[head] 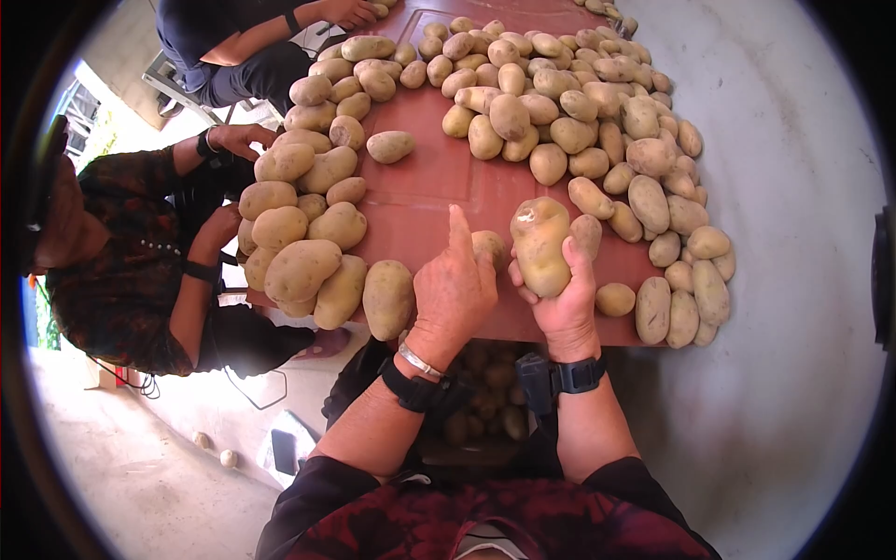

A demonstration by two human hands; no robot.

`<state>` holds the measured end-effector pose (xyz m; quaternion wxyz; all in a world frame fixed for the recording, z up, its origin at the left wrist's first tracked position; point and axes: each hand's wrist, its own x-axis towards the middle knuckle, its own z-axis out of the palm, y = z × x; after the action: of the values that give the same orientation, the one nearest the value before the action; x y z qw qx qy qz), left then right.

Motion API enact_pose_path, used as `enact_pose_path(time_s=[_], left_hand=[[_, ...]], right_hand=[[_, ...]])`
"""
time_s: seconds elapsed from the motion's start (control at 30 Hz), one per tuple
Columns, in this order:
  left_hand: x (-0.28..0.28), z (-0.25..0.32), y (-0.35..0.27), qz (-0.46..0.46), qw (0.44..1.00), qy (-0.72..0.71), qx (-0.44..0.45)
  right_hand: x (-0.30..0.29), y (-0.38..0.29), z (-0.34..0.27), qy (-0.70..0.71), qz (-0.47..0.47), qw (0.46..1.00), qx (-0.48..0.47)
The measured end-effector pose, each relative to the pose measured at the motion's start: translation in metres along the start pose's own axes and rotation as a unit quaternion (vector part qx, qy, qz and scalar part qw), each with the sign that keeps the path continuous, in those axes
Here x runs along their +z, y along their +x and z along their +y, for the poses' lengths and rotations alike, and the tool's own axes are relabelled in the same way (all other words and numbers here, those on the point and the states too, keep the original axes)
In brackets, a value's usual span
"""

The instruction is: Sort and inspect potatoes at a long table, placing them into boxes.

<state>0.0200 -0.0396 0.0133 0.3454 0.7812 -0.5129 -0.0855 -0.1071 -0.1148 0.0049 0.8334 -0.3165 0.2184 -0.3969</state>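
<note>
My right hand (pixel 567 301) is wrapped around a large pale potato (pixel 542 255). That potato has a glossy, whitish patch near its top; clear film over it is possible, but I cannot tell. Just past my right thumb is a smaller potato (pixel 586 234), partly hidden. My left hand (pixel 453 297) is beside them over the red table (pixel 420 203), index finger extended and the other fingers curled. A potato (pixel 490 246) shows behind its thumb; whether the hand grips it is hidden. Close to my left wrist, an oblong potato (pixel 388 299) lies at the table edge.
Potatoes are heaped at the right (pixel 588 119) and lined along the left edge (pixel 301 224). One single potato (pixel 390 147) lies between. Two people sit at the left, one with a hand (pixel 241 140) near the row. More potatoes (pixel 490 392) are below the table's front edge.
</note>
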Motion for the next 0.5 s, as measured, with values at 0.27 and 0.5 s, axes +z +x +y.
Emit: enact_pose_path(time_s=[0.27,0.5], left_hand=[[0.002,-0.002,0.002,-0.021,1.0,-0.002,0.009],[-0.005,0.0,0.001,-0.008,1.0,-0.018,0.02]], right_hand=[[0.006,0.005,0.003,-0.12,0.03,0.989,-0.077],[0.009,0.003,0.003,-0.277,0.06,0.943,-0.172]])
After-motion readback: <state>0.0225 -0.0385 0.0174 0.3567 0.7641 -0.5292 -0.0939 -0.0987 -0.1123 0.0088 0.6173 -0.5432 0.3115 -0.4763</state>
